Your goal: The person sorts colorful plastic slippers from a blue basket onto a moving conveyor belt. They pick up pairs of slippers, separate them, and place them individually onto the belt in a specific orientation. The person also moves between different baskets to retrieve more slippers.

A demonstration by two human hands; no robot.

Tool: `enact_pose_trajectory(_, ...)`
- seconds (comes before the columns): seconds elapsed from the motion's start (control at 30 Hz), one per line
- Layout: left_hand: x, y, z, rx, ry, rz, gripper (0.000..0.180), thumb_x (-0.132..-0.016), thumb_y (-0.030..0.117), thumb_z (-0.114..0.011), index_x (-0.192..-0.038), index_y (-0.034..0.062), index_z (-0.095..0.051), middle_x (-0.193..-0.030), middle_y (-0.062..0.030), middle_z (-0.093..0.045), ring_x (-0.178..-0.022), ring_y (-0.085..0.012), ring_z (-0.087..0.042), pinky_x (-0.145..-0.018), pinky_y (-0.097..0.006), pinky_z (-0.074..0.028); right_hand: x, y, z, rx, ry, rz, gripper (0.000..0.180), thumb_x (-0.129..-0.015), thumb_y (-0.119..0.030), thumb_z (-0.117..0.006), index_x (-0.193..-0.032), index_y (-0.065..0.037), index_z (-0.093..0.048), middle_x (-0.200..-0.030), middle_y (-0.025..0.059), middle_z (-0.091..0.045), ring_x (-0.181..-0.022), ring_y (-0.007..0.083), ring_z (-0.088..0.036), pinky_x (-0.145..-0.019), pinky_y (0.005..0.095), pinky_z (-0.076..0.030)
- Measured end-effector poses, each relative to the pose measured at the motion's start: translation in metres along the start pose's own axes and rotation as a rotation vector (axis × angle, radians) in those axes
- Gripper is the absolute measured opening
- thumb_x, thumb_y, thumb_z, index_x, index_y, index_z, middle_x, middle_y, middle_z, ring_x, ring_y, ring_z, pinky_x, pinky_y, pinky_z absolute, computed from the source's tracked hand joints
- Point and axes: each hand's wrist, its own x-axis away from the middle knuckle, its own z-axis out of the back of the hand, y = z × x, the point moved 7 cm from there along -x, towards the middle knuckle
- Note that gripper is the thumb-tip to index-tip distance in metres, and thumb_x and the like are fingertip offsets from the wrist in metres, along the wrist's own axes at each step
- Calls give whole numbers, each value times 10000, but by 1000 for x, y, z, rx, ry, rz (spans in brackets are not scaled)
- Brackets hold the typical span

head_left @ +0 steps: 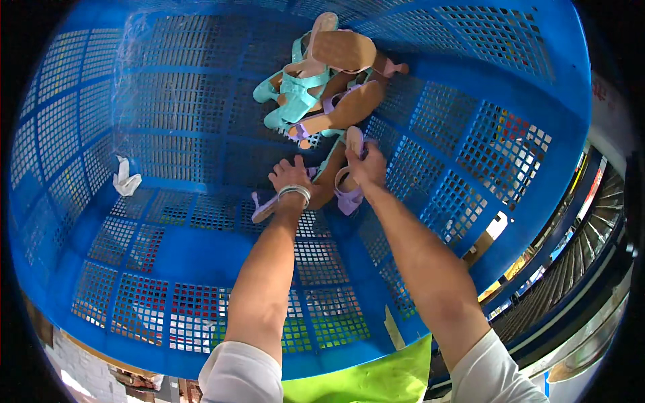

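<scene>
Both of my hands are down in a deep blue plastic crate (195, 252) among sandals. My right hand (367, 168) is closed on a lilac sandal (349, 200) near the right wall, its pale sole end showing by my fingers. My left hand (291, 176), with a white band at the wrist, has its fingers spread over another lilac sandal (264, 210), partly hidden under my hand and wrist. Between my hands lies a tan-soled sandal (325, 187). Beyond them is a pile with a turquoise sandal (299, 97), a pink sandal with a tan sole (344, 51) and a lilac sandal (353, 107).
Lattice walls of the crate rise around my arms. A crumpled white scrap (125, 177) lies at the left, and clear plastic film (131, 74) hangs in the far left corner. Bright green material (363, 376) is at the near edge. Ribbed dark rollers (571, 248) stand outside, right.
</scene>
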Motion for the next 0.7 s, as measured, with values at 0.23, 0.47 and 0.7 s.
enact_pose_trajectory(0.23,-10,-9,-9,214,-236,-123,702,-567,448,-773,-1152,138,-539,-1197,-160,-514,-1052,-321,-524,-885,-413,-425,22,-8,9,-125,191,111,359,-836,-348,-554,-1000,-29,-537,-918,245,-581,-883,426,-542,-773,462,-420)
enact_pose_trajectory(0.47,-18,-25,27,134,-109,-319,611,-584,410,-763,-1051,53,-596,-1062,-154,-597,-1018,-315,-545,-896,-379,-433,31,-14,25,-323,323,73,450,-868,-365,-493,-1012,61,-515,-953,292,-559,-896,435,-538,-785,454,-419)
enact_pose_trajectory(0.7,23,-48,93,-99,-306,-539,549,-585,360,-736,-1011,33,-618,-1006,-194,-606,-965,-352,-561,-856,-391,-439,83,-22,38,-630,500,-151,479,-893,-345,-454,-1134,68,-424,-994,265,-559,-915,386,-554,-800,417,-426)
